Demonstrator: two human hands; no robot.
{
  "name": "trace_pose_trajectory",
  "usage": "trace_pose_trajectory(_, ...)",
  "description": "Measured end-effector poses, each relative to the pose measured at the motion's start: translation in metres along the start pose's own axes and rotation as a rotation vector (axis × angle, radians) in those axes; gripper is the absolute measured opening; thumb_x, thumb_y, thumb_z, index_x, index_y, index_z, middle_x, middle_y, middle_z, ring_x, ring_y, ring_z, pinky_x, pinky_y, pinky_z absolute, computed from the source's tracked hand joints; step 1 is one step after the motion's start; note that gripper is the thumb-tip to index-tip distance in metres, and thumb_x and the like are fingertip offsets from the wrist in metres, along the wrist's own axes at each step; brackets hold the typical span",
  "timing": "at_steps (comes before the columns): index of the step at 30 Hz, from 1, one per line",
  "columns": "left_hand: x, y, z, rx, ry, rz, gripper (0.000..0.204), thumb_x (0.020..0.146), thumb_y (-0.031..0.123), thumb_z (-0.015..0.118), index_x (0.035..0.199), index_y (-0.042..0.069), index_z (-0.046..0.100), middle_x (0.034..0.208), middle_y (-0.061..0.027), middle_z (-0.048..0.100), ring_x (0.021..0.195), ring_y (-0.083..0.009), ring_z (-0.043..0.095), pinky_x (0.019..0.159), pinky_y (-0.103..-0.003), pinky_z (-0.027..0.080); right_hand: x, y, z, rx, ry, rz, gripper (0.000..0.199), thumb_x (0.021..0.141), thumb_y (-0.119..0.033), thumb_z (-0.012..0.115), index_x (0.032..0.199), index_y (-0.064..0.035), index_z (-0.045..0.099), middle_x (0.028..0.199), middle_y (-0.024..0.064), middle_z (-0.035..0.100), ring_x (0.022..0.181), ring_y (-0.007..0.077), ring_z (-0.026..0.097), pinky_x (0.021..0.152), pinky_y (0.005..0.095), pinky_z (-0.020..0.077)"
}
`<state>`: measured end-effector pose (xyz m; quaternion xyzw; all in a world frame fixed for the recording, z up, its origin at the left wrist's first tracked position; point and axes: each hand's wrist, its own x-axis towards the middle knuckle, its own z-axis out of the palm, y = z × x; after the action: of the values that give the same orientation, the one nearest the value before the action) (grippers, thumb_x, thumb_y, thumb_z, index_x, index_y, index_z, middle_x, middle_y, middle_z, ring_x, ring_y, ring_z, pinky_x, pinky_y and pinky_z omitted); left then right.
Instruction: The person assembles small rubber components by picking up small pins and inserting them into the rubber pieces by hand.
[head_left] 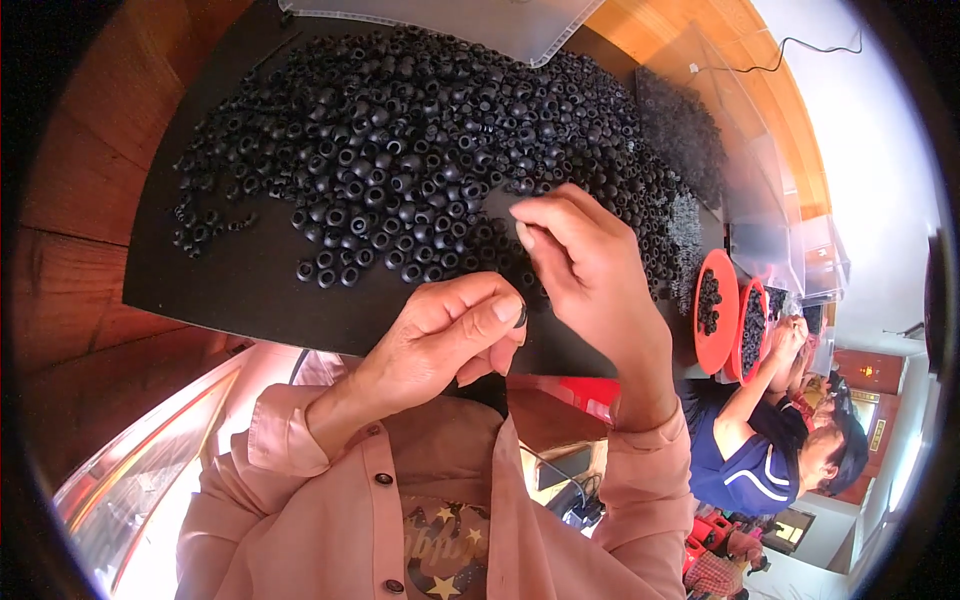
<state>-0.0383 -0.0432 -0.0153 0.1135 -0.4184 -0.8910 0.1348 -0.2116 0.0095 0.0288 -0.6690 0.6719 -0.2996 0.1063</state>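
A dark tabletop (250,292) bore a broad heap of small, hollow black pieces (400,130). The right hand (592,255), at the heap's near edge, had thumb and index fingertip drawn close together, though whether anything lay between them could not be told; the left hand (440,335), just beside it, gripped a single black piece (521,317) between thumb and fingers.
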Motion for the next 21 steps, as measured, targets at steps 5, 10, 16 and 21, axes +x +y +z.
trace_pose_trajectory(5, 0.0, 0.0, 0.0, 0.001, 0.008, -0.024, 0.031, 0.101, 0.028, 0.045, 0.087, 0.002, 0.055, 0.067, -0.0007, 0.053, 0.052, -0.0038, 0.041, 0.047, -0.018, 0.033, -0.029, -0.015, -0.01, 0.178, 0.039, 0.192, 0.012, 0.082, -0.005, 0.067, 0.089, -0.0024, 0.058, 0.074, 0.0096, 0.054, 0.061, 0.0235, 0.054, 0.057, 0.0313, 0.044)
trace_pose_trajectory(10, 0.001, 0.0, 0.001, 0.011, 0.006, -0.014, 0.031, 0.101, 0.028, 0.045, 0.088, 0.002, 0.056, 0.067, -0.0009, 0.054, 0.052, -0.0037, 0.042, 0.047, -0.019, 0.033, -0.051, -0.029, -0.009, 0.41, 0.073, 0.284, 0.012, 0.084, -0.002, 0.065, 0.094, -0.0004, 0.06, 0.079, 0.0064, 0.056, 0.067, 0.013, 0.055, 0.06, 0.0249, 0.0454)
trace_pose_trajectory(16, 0.001, 0.003, 0.0, 0.063, -0.009, -0.052, 0.032, 0.1, 0.03, 0.046, 0.086, 0.003, 0.057, 0.065, -0.0006, 0.054, 0.051, -0.0034, 0.041, 0.045, -0.019, 0.031, -0.066, -0.034, -0.002, 0.477, 0.165, 0.205, 0.013, 0.083, 0.002, 0.066, 0.095, 0.0028, 0.062, 0.086, 0.0077, 0.062, 0.069, 0.0102, 0.056, 0.058, 0.0222, 0.045)
trace_pose_trajectory(21, -0.001, 0.007, 0.0, 0.032, -0.072, -0.114, 0.032, 0.099, 0.032, 0.048, 0.086, 0.004, 0.058, 0.065, 0.001, 0.053, 0.052, -0.0029, 0.041, 0.045, -0.018, 0.03, -0.07, -0.036, -0.001, 0.319, 0.212, 0.054, 0.014, 0.081, 0.0, 0.069, 0.093, 0.002, 0.063, 0.079, 0.0101, 0.063, 0.065, 0.0144, 0.058, 0.056, 0.0238, 0.0459)
